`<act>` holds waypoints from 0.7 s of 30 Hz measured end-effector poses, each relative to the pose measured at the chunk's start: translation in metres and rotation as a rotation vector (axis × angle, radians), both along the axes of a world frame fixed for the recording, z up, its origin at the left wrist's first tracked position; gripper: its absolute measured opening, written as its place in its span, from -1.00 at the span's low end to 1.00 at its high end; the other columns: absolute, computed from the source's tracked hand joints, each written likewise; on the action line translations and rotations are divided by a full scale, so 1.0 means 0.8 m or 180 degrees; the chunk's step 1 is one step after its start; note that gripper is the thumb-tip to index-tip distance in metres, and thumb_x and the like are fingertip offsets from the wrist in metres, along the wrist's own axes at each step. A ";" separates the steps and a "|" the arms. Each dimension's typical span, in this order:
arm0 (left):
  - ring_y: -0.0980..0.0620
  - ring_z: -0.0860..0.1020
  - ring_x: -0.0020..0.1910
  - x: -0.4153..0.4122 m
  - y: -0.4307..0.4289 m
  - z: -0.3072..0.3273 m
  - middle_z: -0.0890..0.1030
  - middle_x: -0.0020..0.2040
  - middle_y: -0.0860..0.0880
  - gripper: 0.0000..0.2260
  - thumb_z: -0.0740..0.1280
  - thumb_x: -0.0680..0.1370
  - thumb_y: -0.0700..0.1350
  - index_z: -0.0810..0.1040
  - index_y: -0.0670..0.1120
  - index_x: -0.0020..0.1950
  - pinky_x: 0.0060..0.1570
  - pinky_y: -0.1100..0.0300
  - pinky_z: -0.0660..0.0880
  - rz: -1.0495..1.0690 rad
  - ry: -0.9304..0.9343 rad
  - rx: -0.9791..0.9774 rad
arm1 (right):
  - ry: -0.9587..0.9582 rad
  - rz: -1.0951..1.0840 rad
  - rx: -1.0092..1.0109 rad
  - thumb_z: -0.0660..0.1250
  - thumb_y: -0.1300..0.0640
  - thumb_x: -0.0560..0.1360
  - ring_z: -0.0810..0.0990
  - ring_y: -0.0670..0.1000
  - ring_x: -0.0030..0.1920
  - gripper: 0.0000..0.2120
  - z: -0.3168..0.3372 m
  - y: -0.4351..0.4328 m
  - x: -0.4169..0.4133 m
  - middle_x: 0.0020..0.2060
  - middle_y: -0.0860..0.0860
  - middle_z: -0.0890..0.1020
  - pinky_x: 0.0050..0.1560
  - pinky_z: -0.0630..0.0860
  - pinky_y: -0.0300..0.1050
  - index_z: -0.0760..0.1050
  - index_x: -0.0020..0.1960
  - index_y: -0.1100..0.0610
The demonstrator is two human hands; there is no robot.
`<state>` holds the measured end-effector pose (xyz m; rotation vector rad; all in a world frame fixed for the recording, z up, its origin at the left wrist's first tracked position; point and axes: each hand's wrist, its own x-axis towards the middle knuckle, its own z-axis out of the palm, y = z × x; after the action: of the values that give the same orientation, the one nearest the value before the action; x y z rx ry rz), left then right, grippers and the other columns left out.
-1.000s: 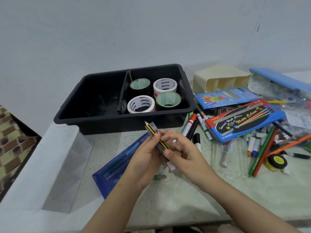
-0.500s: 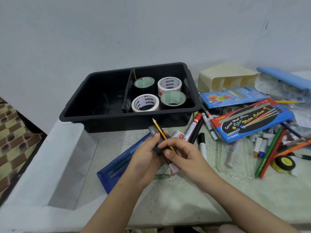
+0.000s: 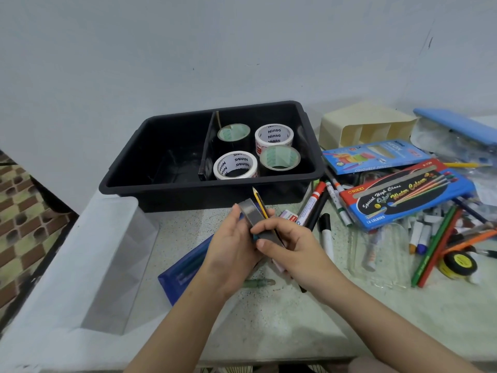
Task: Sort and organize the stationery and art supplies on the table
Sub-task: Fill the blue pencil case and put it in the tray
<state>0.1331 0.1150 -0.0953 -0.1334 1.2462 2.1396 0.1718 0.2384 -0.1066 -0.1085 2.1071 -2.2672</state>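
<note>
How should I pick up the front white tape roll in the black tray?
Come from straight above. The front white roll lies flat, hole up, close to the tray wall, with the divider on its left and a green-cored roll on its right, so side access looks tight. I'd pinch its ring wall: fingers inside the core, thumb outside.

Setting: plain indoor room, likely a home study or craft corner. Evidence: speckled pale table (image 3: 295,332) set against a bare painted wall (image 3: 188,49); brown-and-green patterned floor tiles (image 3: 24,224) at left; black divided bin (image 3: 188,196) holding tape rolls (image 3: 235,165); boxed coloured pencils (image 3: 403,195); loose markers (image 3: 312,203); cream desk organiser (image 3: 363,125).
</note>
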 end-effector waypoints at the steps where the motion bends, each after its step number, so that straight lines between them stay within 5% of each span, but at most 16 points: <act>1: -0.08 0.59 0.15 -0.001 -0.001 -0.001 0.61 0.17 -0.20 -0.42 -0.11 0.62 0.18 0.45 -0.20 0.29 0.08 0.09 0.50 -0.0045 0.0046 0.0016 | 0.0008 -0.0055 0.0014 0.30 0.39 0.49 0.51 -0.35 -0.37 -0.85 0.000 0.000 0.000 -0.33 -0.19 0.58 -0.35 0.40 -0.47 0.56 -0.02 0.20; 9: -0.05 0.58 0.15 -0.004 -0.015 -0.009 0.60 0.17 -0.15 -0.67 0.02 0.65 -0.05 0.50 -0.15 0.22 0.15 0.14 0.50 0.0317 0.0592 -0.0579 | 0.0038 -0.0226 0.0198 0.27 0.42 0.50 0.50 -0.30 -0.44 -0.85 0.003 0.009 0.002 -0.42 -0.24 0.55 -0.42 0.37 -0.48 0.55 0.02 0.27; 12: 0.09 0.58 0.08 0.000 -0.039 -0.013 0.60 0.10 0.04 -0.84 0.23 0.58 -0.20 0.53 -0.01 0.09 0.05 0.23 0.55 0.0541 0.1827 -0.1861 | -0.0006 -0.0328 0.0241 0.26 0.41 0.51 0.48 -0.26 -0.47 -0.84 0.005 0.015 0.003 -0.44 -0.24 0.52 -0.45 0.34 -0.46 0.56 -0.02 0.23; 15: 0.31 0.43 0.17 0.005 -0.076 -0.015 0.48 0.16 0.30 -0.71 0.44 0.41 0.00 0.48 0.18 0.09 0.10 0.34 0.42 -0.0350 0.3195 -0.2946 | -0.0095 -0.0379 0.0231 0.27 0.40 0.51 0.43 -0.22 -0.53 -0.84 0.009 0.022 0.006 -0.45 -0.20 0.51 -0.50 0.30 -0.43 0.56 -0.04 0.20; 18: 0.33 0.23 0.25 0.010 -0.098 -0.024 0.25 0.29 0.38 -0.61 0.40 0.30 0.19 0.41 0.27 0.08 0.23 0.26 0.25 -0.1245 0.3792 -0.3902 | -0.0159 -0.0368 0.0276 0.28 0.38 0.51 0.36 -0.20 -0.56 -0.84 0.010 0.027 0.008 -0.47 -0.17 0.51 -0.52 0.26 -0.43 0.56 -0.06 0.16; 21: 0.32 0.22 0.26 0.017 -0.106 -0.033 0.22 0.29 0.39 -0.66 0.45 0.38 -0.09 0.40 0.24 -0.01 0.26 0.26 0.27 -0.1012 0.4002 -0.3845 | -0.0258 -0.0256 0.0254 0.28 0.37 0.51 0.26 -0.16 -0.57 -0.83 0.012 0.031 0.008 -0.50 -0.14 0.48 -0.57 0.21 -0.37 0.56 -0.07 0.14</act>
<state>0.1465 0.0299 -0.1219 0.9575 2.8259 0.7639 0.1784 0.2631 -0.0969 0.0710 2.1945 -2.1856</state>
